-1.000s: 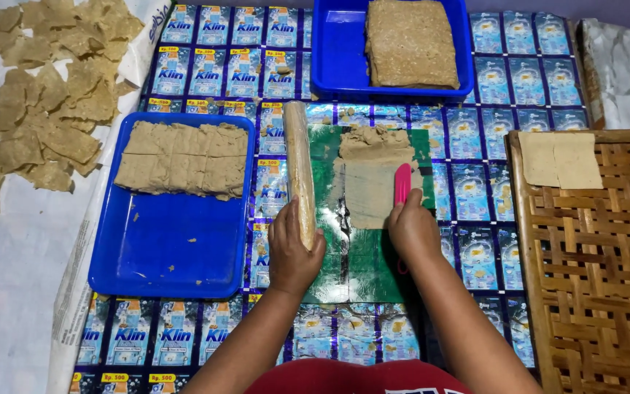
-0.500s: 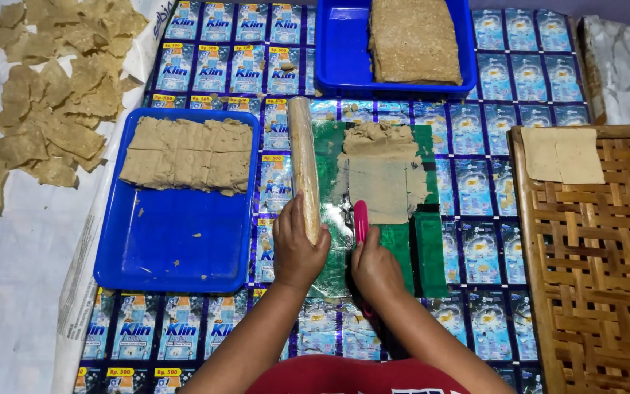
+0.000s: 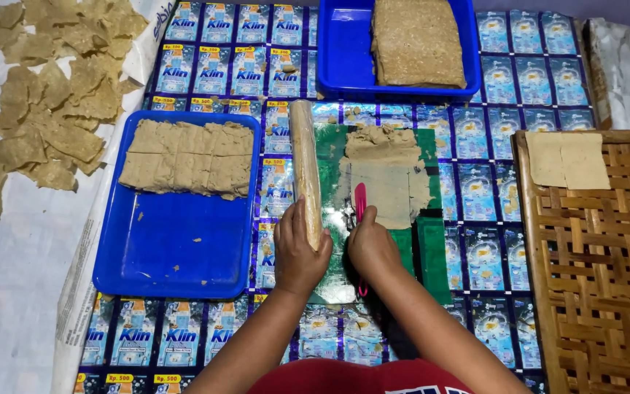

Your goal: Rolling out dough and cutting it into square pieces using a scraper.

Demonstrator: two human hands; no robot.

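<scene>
Far left I see dried chips [image 3: 45,102] scattered over a white sheet [image 3: 9,292], reaching the top left corner. Next, a blue tray [image 3: 176,248] lies on the sachet mat [image 3: 475,241]; cut dough slabs [image 3: 184,157] fill its far half, the near half is bare.

Just right of the tray, my left hand [image 3: 297,252] wraps its fingers around the near end of the roller [image 3: 305,171], which lies lengthwise, pointing away, along the left edge of the green board [image 3: 432,259].

On the board, toward its far edge, sits a thin dough sheet [image 3: 384,182] with a rough lump at its far end. My right hand [image 3: 373,244] is closed on a pink cutter [image 3: 359,201]; its tip rests at the left edge of the dough sheet. Both hands are near each other at the board's near left part.

Beyond the board, at the mat's top edge, a second blue tray [image 3: 337,58] holds a thick block [image 3: 417,40].

Far right, a woven tray [image 3: 599,277] carries two flat squares [image 3: 566,160] in its far left corner. Crumpled white paper [image 3: 628,69] sits at the top right corner.
</scene>
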